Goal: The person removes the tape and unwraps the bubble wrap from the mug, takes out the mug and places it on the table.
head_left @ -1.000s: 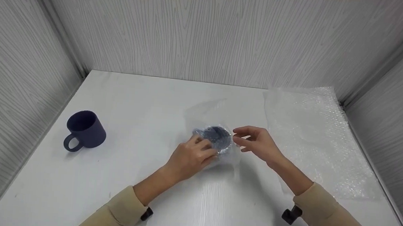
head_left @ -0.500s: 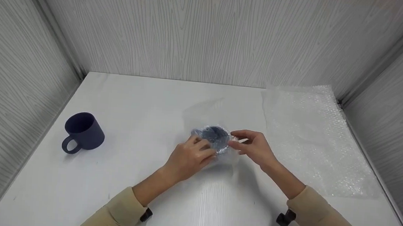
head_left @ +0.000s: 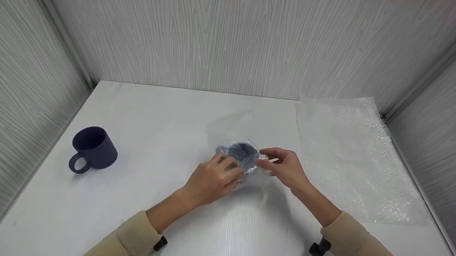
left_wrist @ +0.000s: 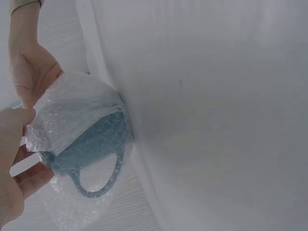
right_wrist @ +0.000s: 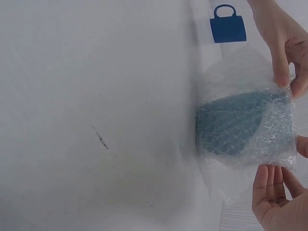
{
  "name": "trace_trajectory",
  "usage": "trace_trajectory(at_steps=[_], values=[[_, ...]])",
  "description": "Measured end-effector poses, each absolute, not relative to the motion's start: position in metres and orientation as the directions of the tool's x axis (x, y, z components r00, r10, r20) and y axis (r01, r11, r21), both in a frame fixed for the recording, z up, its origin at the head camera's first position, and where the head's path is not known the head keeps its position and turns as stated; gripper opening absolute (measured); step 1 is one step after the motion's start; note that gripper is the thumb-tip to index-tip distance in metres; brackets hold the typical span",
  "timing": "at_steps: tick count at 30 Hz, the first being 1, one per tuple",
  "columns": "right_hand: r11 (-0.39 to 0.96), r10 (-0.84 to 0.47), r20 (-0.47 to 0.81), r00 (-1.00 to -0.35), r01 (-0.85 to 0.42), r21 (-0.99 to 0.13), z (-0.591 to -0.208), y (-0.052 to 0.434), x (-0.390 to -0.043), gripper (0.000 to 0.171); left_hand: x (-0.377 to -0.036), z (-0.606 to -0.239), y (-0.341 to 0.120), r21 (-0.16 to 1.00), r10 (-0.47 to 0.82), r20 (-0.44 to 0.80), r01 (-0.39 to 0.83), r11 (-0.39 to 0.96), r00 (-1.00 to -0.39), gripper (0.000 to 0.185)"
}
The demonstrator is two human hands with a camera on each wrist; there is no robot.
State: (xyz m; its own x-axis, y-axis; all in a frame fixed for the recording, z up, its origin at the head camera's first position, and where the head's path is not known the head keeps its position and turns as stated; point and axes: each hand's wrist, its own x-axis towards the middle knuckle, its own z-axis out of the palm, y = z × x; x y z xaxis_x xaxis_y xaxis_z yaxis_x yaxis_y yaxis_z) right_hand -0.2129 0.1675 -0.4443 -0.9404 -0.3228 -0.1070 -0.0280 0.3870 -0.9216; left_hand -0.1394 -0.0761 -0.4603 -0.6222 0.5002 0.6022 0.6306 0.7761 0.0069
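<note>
A blue mug (left_wrist: 91,144) stands mid-table inside bubble wrap (right_wrist: 274,125), its handle toward the left and its mouth upward. My left hand (head_left: 213,179) grips the wrap at the near-left part of the rim, thumb and fingers on either side of it in the left wrist view. At the right of the rim, my right hand (head_left: 285,166) pinches the wrap, thumb over the top and fingers against the side. A loose flap of wrap spreads out behind the mug. Some of my right hand's fingers (left_wrist: 36,72) are hidden behind the wrap in the left wrist view.
A second mug (head_left: 96,149), dark blue and unwrapped, stands at the left with its handle toward the near left. A flat sheet of bubble wrap (head_left: 350,160) lies along the right side of the white table (head_left: 152,114). Grey wood-grain walls (head_left: 202,34) border the back and sides.
My right hand has moved left from beside the wrapped mug, and its thumb and fingers now close on the wrap at the rim. The left hand keeps its hold.
</note>
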Motion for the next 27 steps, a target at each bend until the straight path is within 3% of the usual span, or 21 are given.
trace_trajectory(at_steps=[4,12,27], values=[[0.397,-0.322,-0.098,-0.942,-0.040,-0.917,-0.444,0.167,-0.212,0.042,-0.139,-0.460,-0.082,0.028,0.521,0.569,0.649,0.761,-0.636,0.029],[0.419,-0.320,-0.095,-0.943,-0.051,-0.907,-0.442,0.166,-0.212,0.042,-0.143,-0.450,-0.094,0.214,0.510,0.509,0.676,0.705,-0.693,0.039],[0.422,-0.321,-0.119,-0.939,-0.029,-0.906,-0.441,0.166,-0.212,0.042,-0.165,-0.439,-0.122,0.150,0.581,0.505,0.728,0.669,-0.638,0.029]])
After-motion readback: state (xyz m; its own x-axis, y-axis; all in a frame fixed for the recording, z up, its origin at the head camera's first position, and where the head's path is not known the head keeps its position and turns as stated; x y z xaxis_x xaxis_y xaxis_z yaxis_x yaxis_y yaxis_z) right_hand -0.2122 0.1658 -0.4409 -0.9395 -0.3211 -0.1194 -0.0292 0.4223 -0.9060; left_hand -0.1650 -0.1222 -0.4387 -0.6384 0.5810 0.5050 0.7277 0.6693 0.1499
